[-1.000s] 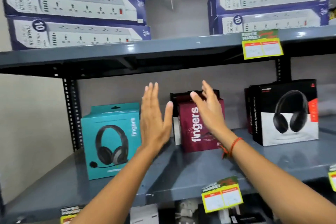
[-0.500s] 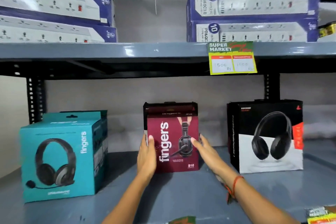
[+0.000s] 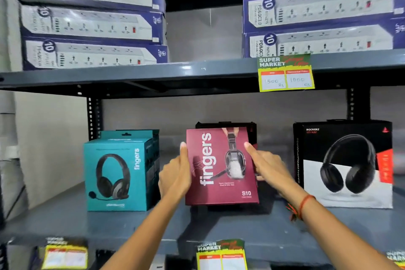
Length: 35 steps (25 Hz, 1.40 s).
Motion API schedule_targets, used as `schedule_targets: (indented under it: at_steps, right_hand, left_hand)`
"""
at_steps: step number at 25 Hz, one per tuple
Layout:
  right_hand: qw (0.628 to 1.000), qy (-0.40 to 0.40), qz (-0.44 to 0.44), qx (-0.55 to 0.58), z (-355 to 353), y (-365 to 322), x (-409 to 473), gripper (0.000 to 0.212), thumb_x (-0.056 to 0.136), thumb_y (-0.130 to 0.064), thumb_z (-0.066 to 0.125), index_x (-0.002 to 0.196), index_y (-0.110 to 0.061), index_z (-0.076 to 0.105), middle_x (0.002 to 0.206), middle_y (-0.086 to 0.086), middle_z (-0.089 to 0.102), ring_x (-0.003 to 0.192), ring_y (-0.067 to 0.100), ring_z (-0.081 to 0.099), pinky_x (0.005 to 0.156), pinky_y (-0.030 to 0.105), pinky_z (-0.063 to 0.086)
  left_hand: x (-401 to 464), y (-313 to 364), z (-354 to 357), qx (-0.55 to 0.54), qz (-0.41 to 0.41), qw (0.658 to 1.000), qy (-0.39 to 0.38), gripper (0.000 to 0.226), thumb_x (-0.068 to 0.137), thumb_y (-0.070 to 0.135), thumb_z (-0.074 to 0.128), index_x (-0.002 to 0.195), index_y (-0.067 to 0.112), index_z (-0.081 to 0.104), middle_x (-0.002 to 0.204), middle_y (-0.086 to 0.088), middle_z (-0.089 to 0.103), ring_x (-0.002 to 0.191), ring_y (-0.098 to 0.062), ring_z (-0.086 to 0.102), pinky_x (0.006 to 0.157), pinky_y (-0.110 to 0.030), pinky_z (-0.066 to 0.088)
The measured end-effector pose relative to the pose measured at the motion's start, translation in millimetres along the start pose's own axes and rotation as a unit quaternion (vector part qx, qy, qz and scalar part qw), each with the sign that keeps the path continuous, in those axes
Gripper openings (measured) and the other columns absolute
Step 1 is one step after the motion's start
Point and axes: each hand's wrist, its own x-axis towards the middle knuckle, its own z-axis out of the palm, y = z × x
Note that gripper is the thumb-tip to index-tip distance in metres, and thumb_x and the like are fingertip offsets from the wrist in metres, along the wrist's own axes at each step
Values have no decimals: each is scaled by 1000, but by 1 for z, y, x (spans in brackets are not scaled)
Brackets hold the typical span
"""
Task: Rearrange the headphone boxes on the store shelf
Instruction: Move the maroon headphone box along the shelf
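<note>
A maroon "fingers" headphone box [image 3: 221, 166] is held between both hands, tilted and raised slightly off the grey shelf [image 3: 109, 223]. My left hand [image 3: 175, 173] grips its left edge and my right hand [image 3: 267, 164] grips its right edge. Behind it stands a second dark box [image 3: 249, 129], mostly hidden. A teal "fingers" headphone box [image 3: 118, 173] stands to the left, with another teal box behind it. A black and white headphone box [image 3: 346, 164] stands to the right.
The upper shelf [image 3: 175, 72] carries stacks of purple power-strip boxes at left [image 3: 87, 26] and right [image 3: 320, 22]. Yellow price tags hang on the upper shelf edge [image 3: 285, 74] and the lower shelf edge [image 3: 221, 254]. A black upright post [image 3: 94, 116] stands behind the teal box.
My hands closed on the sides of the maroon box and drew it forward, up off the shelf. The camera moved closer and tilted.
</note>
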Motion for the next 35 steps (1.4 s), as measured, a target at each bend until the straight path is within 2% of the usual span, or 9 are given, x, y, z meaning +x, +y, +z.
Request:
schedule_targets:
  at_steps: [6, 8, 10, 17, 21, 24, 26, 30, 35]
  right_hand:
    - [996, -14, -87, 33, 50, -46, -55, 67, 85, -80, 39, 73, -17, 58, 54, -5, 51, 63, 15, 59, 71, 36, 54]
    - [991, -40, -112, 57, 79, -60, -73, 49, 93, -66, 48, 91, -21, 67, 58, -10, 56, 61, 3, 57, 65, 24, 49]
    - [988, -64, -118, 80, 107, -70, -83, 43, 96, -57, 53, 104, -17, 67, 76, -4, 71, 74, 8, 66, 77, 32, 56]
    - [977, -137, -74, 146, 176, -58, -79, 70, 76, -84, 52, 128, -39, 56, 121, -9, 72, 108, 11, 70, 94, 42, 59]
    - [978, -145, -44, 145, 170, -72, -92, 69, 90, -67, 53, 148, -32, 42, 144, -8, 57, 122, 11, 61, 104, 37, 53]
    - [985, -104, -44, 128, 151, -75, -91, 91, 86, -72, 51, 161, -30, 20, 163, -3, 34, 148, 19, 37, 121, 45, 33]
    - [988, -46, -52, 139, 125, -79, -85, 97, 81, -74, 51, 161, -28, 21, 167, 1, 29, 151, 17, 32, 124, 46, 27]
    - [982, 92, -69, 149, 39, -76, -74, 68, 100, -42, 56, 158, -19, 30, 161, 9, 39, 146, 19, 41, 121, 35, 31]
    - [968, 230, -30, 95, -80, -23, -76, 62, 101, -35, 57, 155, -14, 37, 154, 8, 48, 143, 19, 45, 115, 28, 32]
  left_hand:
    - [-34, -60, -56, -54, 57, 988, 134, 80, 96, 66, 13, 120, 15, 70, 87, -9, 69, 86, -31, 60, 81, -40, 46]
    - [-45, -85, -80, -74, 73, 981, 164, 82, 93, 72, 14, 134, 21, 64, 78, 1, 65, 75, -19, 58, 74, -34, 45]
    - [-49, -105, -100, -74, 79, 981, 161, 78, 91, 72, 14, 146, 30, 51, 85, 0, 69, 69, -12, 54, 70, -27, 42]
    - [-31, -140, -121, -107, 56, 992, 47, 73, 89, 62, 20, 155, 33, 29, 120, 3, 65, 84, -3, 58, 77, -19, 47]
    - [-24, -149, -108, -131, 63, 988, 48, 92, 84, 77, 14, 160, 25, 11, 159, -5, 37, 133, -20, 46, 110, -33, 32]
    - [-23, -133, -98, -93, 147, 970, 171, 94, 88, 77, 12, 160, 19, 5, 168, -2, 7, 155, -17, 6, 123, -32, -2]
    - [-21, -100, -85, -124, 237, 945, 189, 78, 97, 60, 25, 160, 17, 9, 168, 1, 5, 154, -7, -1, 124, -29, -6]
    - [-42, -7, -37, -301, 334, 887, 103, 62, 98, 40, 37, 154, 18, 26, 160, 4, 26, 153, -14, 18, 123, -28, 13]
    - [-78, 78, 53, -409, 238, 876, -92, 62, 99, 46, 37, 155, 20, 30, 154, 11, 35, 145, -6, 28, 116, -22, 20]
